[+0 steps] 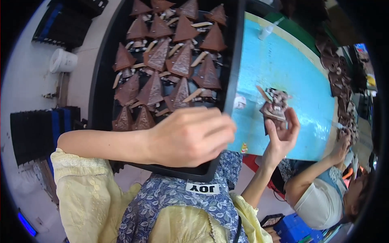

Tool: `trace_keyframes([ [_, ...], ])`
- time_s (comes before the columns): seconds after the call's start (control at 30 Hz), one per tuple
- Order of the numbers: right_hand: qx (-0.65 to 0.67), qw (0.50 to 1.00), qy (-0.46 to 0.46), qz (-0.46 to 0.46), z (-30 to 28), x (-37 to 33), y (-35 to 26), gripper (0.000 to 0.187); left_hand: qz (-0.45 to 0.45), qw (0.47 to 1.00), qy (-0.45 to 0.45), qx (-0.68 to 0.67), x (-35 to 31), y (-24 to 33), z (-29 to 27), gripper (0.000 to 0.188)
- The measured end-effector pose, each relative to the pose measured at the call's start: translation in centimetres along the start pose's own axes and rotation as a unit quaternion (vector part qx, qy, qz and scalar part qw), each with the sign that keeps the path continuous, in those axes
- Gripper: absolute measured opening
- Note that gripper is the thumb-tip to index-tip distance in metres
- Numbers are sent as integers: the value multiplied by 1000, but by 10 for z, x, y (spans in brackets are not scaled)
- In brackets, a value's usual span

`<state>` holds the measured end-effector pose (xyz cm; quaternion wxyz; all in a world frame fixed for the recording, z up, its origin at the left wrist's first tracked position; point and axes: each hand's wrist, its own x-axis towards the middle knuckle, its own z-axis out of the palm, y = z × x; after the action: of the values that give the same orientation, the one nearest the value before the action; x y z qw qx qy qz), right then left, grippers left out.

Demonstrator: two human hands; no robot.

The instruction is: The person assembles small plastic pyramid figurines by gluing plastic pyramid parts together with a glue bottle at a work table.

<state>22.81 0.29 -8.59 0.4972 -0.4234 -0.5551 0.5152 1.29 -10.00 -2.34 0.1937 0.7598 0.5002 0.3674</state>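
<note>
My right hand (282, 131) grips a small brown figurine (276, 106) between thumb and fingers above the blue table. The figurine has a greyish, detailed upper part, a dark brown faceted lower part, and a tan flat piece sticking out at its upper left. My left hand (194, 137) is over the tray's near right corner, back of the hand up, fingers curled and slightly blurred. Its fingertips are hidden, so anything in them cannot be made out. Beyond it, the black tray (234, 60) bears rows of similar brown figurines (150, 89) with pointed, faceted parts and tan pieces.
On the blue table (300, 85) are a white-and-clear bottle (266, 32), a small whitish lump (240, 102) and a tiny colourful item (244, 147). More brown pieces (340, 77) line its right edge. A co-worker (320, 194) sits at right. A white bucket (63, 60) is at left.
</note>
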Motion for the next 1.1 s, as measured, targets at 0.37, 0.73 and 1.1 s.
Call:
trace_keyframes([
  [0.37,-27,994,-15,-107,2,-4,-64,71,-36,983,-87,-160,89,-17,28,62],
  [0.73,135,989,19,52,23,-33,-45,51,-243,592,-49,-767,81,-7,54,54],
  [1.1,92,995,49,0,35,-34,-43,53,-325,724,-16,-609,83,-4,47,49],
])
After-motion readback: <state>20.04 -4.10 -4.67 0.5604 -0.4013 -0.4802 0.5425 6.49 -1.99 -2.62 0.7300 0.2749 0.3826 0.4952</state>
